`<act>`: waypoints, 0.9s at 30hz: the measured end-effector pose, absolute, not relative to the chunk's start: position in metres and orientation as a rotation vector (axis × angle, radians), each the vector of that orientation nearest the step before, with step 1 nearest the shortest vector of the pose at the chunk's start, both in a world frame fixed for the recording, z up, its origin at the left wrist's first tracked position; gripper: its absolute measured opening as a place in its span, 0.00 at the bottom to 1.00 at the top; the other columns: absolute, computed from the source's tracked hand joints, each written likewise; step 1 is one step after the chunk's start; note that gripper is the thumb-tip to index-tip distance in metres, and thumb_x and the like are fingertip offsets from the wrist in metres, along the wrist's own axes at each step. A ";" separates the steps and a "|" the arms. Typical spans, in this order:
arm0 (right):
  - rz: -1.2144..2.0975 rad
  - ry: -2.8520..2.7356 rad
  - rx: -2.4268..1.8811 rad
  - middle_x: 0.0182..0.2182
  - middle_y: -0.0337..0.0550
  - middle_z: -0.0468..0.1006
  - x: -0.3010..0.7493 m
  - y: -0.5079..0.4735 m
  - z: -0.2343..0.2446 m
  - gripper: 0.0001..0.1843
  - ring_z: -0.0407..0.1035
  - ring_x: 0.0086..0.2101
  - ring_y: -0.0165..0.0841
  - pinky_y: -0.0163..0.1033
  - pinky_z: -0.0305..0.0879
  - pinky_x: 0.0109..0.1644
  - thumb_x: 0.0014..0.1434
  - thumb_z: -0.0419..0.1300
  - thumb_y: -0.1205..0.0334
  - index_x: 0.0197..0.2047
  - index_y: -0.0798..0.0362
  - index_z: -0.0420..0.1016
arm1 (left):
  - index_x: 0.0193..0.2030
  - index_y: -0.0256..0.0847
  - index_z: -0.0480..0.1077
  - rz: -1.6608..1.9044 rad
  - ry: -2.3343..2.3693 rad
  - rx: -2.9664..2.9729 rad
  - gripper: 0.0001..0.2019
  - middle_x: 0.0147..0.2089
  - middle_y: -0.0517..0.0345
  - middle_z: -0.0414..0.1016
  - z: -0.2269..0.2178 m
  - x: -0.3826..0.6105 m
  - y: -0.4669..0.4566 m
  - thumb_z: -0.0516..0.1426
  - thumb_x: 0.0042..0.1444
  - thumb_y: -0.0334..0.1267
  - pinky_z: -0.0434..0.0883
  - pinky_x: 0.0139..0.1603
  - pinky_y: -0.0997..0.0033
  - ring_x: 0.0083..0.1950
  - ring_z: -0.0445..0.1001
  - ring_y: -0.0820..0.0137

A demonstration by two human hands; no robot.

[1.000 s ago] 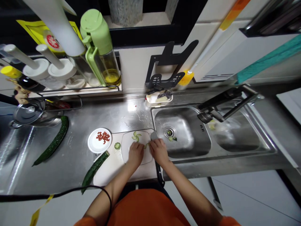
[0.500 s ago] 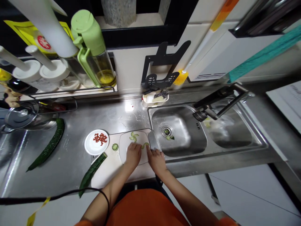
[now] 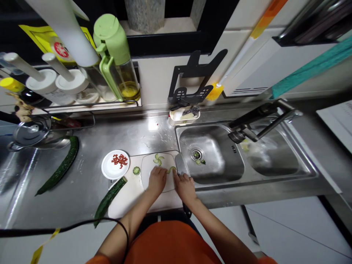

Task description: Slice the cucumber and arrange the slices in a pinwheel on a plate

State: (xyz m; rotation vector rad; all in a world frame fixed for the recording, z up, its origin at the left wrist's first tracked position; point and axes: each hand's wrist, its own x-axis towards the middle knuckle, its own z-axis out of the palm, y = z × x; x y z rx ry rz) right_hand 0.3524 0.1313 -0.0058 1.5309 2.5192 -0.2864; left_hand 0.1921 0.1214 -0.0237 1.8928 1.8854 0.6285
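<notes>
My left hand point(image 3: 157, 181) is over a pale plate with rounded corners point(image 3: 146, 176), its fingers bent together at the left end of some thin green cucumber slices point(image 3: 171, 169). From the other side my right hand point(image 3: 186, 187) holds the right end of those slices, index finger forward and the other fingers curled. Farther back on the plate, several cucumber slices point(image 3: 158, 159) lie in a curved fan. A knife with a broad grey blade point(image 3: 181, 165) lies right of the plate; its black handle shows below my right hand.
A pale cutting board point(image 3: 128, 196) lies under the plate. On its left are a cucumber end point(image 3: 136, 170), a cut cucumber point(image 3: 110, 200) and a white plate of red bits point(image 3: 108, 169). Another cucumber point(image 3: 62, 170) lies farther left. The sink point(image 3: 211, 154) with its tap point(image 3: 251, 126) is right.
The whole view has shifted slightly to the right. Both hands stay at the cucumber slices, with only slight finger movement.
</notes>
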 end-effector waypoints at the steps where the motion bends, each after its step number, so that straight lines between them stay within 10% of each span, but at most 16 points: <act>1: -0.289 2.527 1.535 0.35 0.49 0.77 0.352 0.131 -0.005 0.27 0.66 0.43 0.39 0.42 0.53 0.39 0.63 0.50 0.69 0.66 0.55 0.57 | 0.40 0.39 0.73 0.641 1.880 1.879 0.09 0.36 0.53 0.75 -0.022 0.190 0.121 0.52 0.59 0.30 0.69 0.45 0.64 0.42 0.69 0.66; 27: -0.409 2.655 1.525 0.35 0.46 0.78 0.336 0.118 -0.002 0.20 0.66 0.43 0.38 0.42 0.52 0.42 0.65 0.51 0.61 0.60 0.51 0.66 | 0.45 0.34 0.73 0.471 2.419 1.345 0.16 0.40 0.45 0.76 -0.017 0.088 0.084 0.50 0.57 0.38 0.67 0.49 0.64 0.43 0.73 0.62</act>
